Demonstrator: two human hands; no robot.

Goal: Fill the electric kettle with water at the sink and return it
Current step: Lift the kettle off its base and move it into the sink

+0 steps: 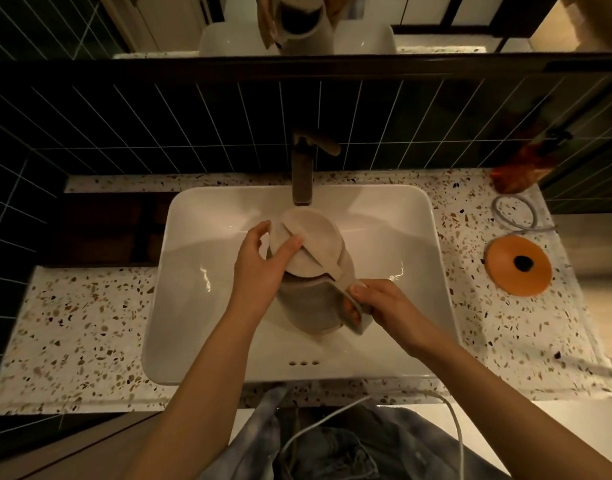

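A pale beige electric kettle (313, 306) is held over the white rectangular sink (200, 306), just below the dark tall faucet (302, 168). My right hand (380, 306) is wrapped around the kettle's handle at its near right side. My left hand (263, 265) rests on the round lid (315, 237), thumb and fingers pinching its left edge. The lid looks down on the kettle's top. No water is visible running from the faucet. The round orange kettle base (519, 265) lies on the counter to the right of the sink.
A speckled terrazzo counter (82, 327) surrounds the sink. A grey coiled cord (514, 213) lies behind the base, and an orange-red bottle (522, 171) stands at the back right. Dark tiles cover the wall, with a mirror above. A white cable (450, 420) hangs near my waist.
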